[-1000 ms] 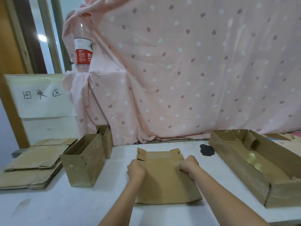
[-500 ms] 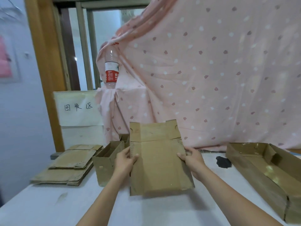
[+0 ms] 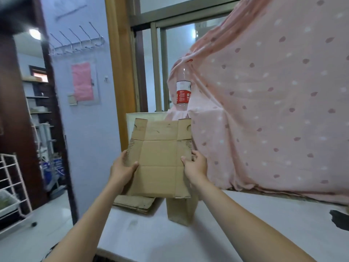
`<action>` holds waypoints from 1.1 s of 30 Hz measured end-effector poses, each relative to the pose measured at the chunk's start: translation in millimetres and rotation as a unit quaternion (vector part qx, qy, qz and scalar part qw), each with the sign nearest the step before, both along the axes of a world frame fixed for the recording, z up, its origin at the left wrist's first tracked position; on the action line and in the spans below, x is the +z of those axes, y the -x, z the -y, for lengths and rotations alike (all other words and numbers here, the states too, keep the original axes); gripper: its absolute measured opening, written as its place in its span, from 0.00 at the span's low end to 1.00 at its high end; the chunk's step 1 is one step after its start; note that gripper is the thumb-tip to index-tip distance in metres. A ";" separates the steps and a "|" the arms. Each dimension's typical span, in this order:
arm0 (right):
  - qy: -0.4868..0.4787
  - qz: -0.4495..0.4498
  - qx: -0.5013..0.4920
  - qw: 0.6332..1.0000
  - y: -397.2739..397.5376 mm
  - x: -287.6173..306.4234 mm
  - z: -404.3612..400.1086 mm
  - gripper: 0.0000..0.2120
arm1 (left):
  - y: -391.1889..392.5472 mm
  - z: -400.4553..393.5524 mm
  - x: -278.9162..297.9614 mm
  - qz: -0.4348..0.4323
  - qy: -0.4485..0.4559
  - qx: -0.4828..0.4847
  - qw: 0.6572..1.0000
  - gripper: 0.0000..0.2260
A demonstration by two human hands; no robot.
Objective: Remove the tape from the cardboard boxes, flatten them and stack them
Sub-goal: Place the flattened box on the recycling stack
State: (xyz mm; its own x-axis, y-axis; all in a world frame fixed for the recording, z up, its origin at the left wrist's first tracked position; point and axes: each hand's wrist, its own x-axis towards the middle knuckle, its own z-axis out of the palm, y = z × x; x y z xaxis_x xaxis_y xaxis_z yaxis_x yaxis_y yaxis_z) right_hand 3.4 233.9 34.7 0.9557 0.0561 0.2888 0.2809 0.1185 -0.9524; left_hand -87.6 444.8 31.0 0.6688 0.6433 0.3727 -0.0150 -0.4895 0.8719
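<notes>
Here, a flattened cardboard box (image 3: 160,159) is held upright in the air above the left part of the white bench (image 3: 236,233), its flaps pointing up and its broad face turned toward the camera. The left hand (image 3: 122,167) grips the left edge of the flattened box, thumb laid across the front face and fingers curled behind it. The right hand (image 3: 195,165) grips the right edge in the same manner, thumb on the front and fingers wrapped around the back. The two hands are set apart by the width of the panel, and both are clamped on it. Below the lower edge of the held box, a stack of flattened cardboard (image 3: 136,204) lies on the near-left corner of the bench, partly hidden by the held panel. Just to the right of that stack, an upright cardboard box (image 3: 179,211) stands on the bench, its upper part covered by the held box. Behind the bench hangs a pink spotted cloth (image 3: 273,110), and a clear bottle with a red label (image 3: 182,91) stands at the left edge of the cloth. A dark patch (image 3: 340,219) marks the bench at the far right. A row of wall hooks (image 3: 77,42) is mounted on the left wall.
</notes>
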 end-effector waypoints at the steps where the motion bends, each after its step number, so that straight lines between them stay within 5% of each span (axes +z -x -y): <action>1: 0.016 0.002 0.000 1.000 -0.5 1.1 -20.1 0.16 | 2.9 -16.8 1.9 -0.005 -0.002 0.012 1.000 0.27; 9: 0.113 -0.019 0.053 0.992 -7.8 -34.0 -160.3 0.26 | -2.7 -148.1 -19.2 -0.120 -0.021 0.096 0.988 0.27; 17: 0.229 -0.086 -0.004 0.969 -53.4 -99.6 -212.6 0.18 | -70.6 -199.6 -72.4 -0.253 -0.031 0.050 0.966 0.28; 25: 0.553 -0.059 -0.096 0.826 -92.4 -142.0 -225.7 0.31 | -142.4 -198.2 -116.8 -0.308 -0.084 -0.021 0.947 0.29; 33: 0.632 0.031 -0.005 0.774 -116.2 -158.4 -239.1 0.31 | -161.1 -213.7 -137.0 -0.300 -0.191 -0.009 0.935 0.26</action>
